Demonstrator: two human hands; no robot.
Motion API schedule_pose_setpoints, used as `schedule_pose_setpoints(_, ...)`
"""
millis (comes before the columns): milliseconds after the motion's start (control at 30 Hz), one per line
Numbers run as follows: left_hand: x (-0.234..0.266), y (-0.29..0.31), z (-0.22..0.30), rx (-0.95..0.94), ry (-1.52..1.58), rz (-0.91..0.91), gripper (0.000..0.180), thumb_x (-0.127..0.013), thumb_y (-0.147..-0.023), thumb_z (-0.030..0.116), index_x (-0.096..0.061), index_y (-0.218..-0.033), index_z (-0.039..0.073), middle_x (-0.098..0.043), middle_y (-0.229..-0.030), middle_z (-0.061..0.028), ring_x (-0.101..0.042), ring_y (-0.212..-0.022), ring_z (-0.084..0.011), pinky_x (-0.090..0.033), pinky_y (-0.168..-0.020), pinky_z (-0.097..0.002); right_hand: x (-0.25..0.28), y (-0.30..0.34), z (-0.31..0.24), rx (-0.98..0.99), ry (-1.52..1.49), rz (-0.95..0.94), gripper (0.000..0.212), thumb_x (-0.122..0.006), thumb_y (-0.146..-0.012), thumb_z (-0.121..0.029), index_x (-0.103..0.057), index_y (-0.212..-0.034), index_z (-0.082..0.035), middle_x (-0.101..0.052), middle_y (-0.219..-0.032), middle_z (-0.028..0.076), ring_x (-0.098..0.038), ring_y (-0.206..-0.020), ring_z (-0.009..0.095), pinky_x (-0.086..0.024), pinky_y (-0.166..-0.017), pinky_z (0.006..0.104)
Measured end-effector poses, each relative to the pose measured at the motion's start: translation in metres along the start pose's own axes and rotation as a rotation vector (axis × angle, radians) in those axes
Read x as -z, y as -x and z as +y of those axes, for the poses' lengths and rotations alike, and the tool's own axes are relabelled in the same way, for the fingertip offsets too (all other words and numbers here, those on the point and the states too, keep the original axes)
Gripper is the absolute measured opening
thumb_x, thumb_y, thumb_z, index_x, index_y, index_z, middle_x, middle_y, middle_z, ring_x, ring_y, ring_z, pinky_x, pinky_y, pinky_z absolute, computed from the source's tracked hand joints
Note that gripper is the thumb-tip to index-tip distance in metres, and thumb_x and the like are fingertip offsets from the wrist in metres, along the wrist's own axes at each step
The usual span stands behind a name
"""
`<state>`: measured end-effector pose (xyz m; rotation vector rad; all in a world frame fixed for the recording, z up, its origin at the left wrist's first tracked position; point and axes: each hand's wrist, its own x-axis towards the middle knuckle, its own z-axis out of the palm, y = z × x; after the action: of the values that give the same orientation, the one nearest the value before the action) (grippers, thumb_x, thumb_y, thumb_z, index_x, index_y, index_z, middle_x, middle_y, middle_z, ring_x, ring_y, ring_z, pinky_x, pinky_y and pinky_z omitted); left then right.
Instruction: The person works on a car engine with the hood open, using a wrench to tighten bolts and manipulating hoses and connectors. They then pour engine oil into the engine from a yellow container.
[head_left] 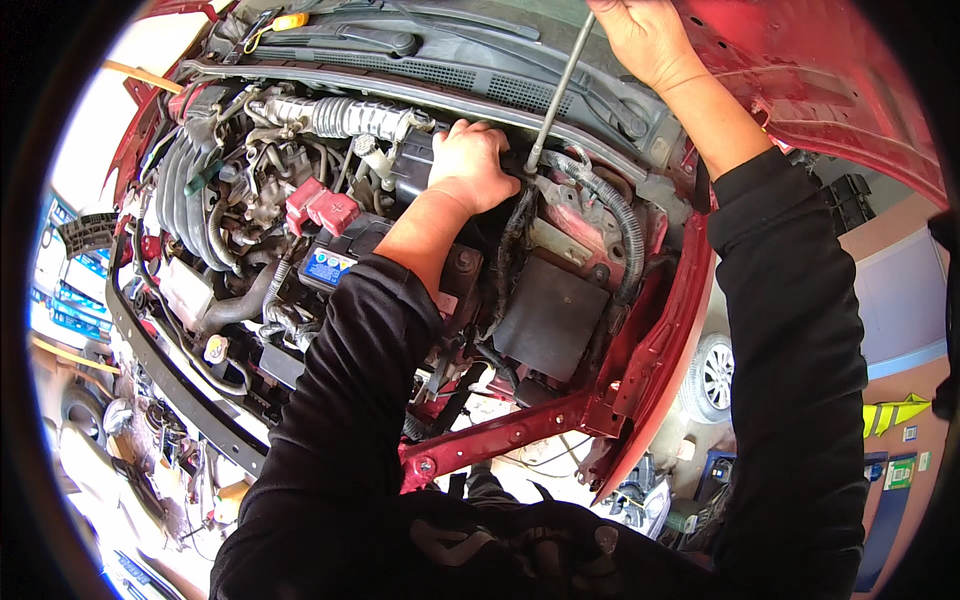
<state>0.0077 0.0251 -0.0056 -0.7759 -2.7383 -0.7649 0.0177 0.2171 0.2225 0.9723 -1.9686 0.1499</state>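
Note:
Deep in the open engine bay, my left hand (468,168) lies against a black plastic box (412,168) behind the battery (352,240). Its fingers curl down at the far side, tips hidden, so what they hold cannot be seen. High at the top edge, my right hand (648,45) is closed around the upper end of a long metal rod (562,88); the frame cuts off some of its fingers. The rod slants down to the left, and its thicker lower end meets the bay beside my left hand. A ribbed black conduit (622,210) curves right of it.
A red terminal cover (322,207) sits by the battery. The ribbed intake hose (345,117) crosses the back. A flat black cover (552,318) lies near the red front crossmember (500,432). The raised red hood (850,110) hangs at upper right. A wheel (712,380) stands beyond.

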Motion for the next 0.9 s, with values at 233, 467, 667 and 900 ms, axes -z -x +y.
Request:
schedule_pose_setpoints(233,-0.006,0.001,0.001,0.010,-0.007,0.037,0.050,-0.088,-0.074,0.036,-0.086,-0.121,0.017,-0.075,-0.134,-0.0064,-0.060,-0.142,-0.0300,-0.043,-0.121,-0.0522,0.003,0.000,-0.012,-0.214,0.182,-0.057,0.029,-0.067,-0.109,-0.027,-0.067,-0.094,-0.002,-0.071,-0.090,0.027,-0.071,-0.092,0.053,-0.055,-0.078,0.0600)
schedule_pose_setpoints(467,-0.008,-0.002,0.001,0.016,0.008,0.046,0.044,-0.087,-0.075,0.034,-0.086,-0.115,0.016,-0.076,-0.132,-0.0065,-0.060,-0.142,-0.0309,-0.044,-0.118,-0.0515,0.009,-0.003,-0.033,-0.435,0.477,-0.137,0.039,-0.063,-0.111,-0.039,-0.069,-0.092,-0.006,-0.074,-0.091,0.028,-0.073,-0.092,0.054,-0.057,-0.081,0.0623)
schedule_pose_setpoints(667,-0.009,-0.004,0.001,0.017,0.026,0.073,0.042,-0.087,-0.075,0.034,-0.087,-0.112,0.016,-0.076,-0.131,-0.0069,-0.060,-0.142,-0.0308,-0.044,-0.117,-0.0509,0.018,0.013,-0.038,-0.424,0.557,-0.039,0.041,-0.063,-0.111,-0.039,-0.069,-0.089,-0.005,-0.074,-0.086,0.027,-0.073,-0.088,0.054,-0.057,-0.079,0.0637)
schedule_pose_setpoints(900,-0.009,-0.003,0.003,0.011,0.017,0.051,0.046,-0.087,-0.076,0.035,-0.086,-0.117,0.016,-0.076,-0.134,-0.0074,-0.059,-0.143,-0.0306,-0.044,-0.118,-0.0504,0.010,0.010,-0.040,-0.318,0.512,0.001,0.043,-0.063,-0.111,-0.039,-0.065,-0.085,-0.005,-0.071,-0.082,0.027,-0.072,-0.084,0.052,-0.055,-0.074,0.0623)
